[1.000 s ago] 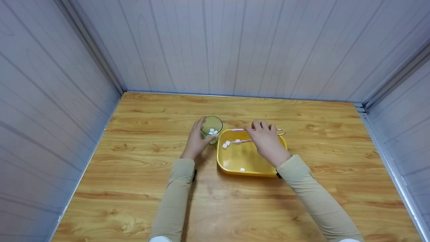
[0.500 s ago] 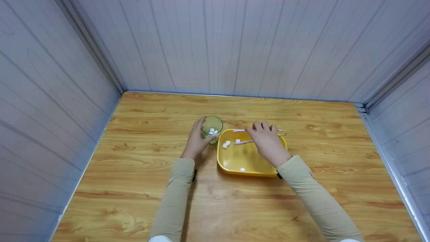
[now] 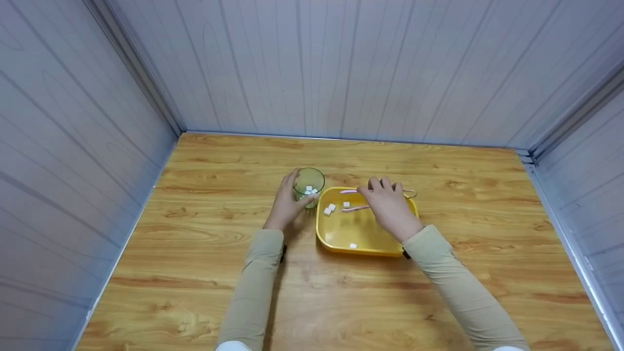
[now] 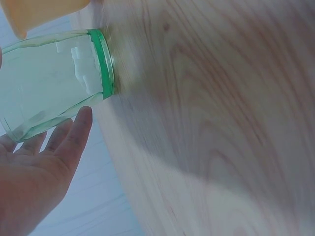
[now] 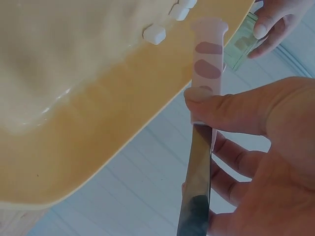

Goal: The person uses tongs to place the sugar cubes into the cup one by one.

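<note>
My left hand point(image 3: 285, 207) grips a green-tinted drinking glass point(image 3: 308, 178), which stands upright at the left of a yellow plastic tray point(image 3: 360, 229). White cubes point(image 3: 309, 188) lie in the glass. In the left wrist view, fingers point(image 4: 81, 130) lie along one side of the glass point(image 4: 54, 78). Over the tray my right hand point(image 3: 390, 209) pinches metal tongs point(image 5: 194, 162) with pink tips, thumb on one arm. Their tips stand apart and hold nothing. One white cube point(image 3: 346, 204) lies between them on the tray floor. Two more cubes point(image 3: 329, 209) sit left of it.
Another white cube point(image 3: 353, 245) lies by the tray's near wall. Glass and tray stand on a wood-grain table point(image 3: 219, 185). Pale panel walls point(image 3: 331, 73) enclose its back and both sides. The tray's raised rim point(image 3: 318, 233) runs close beside the glass.
The right hand and tongs have shifted slightly toward me, so the lower tip now lies below the cube instead of beside it. The left hand and glass stay in place.
</note>
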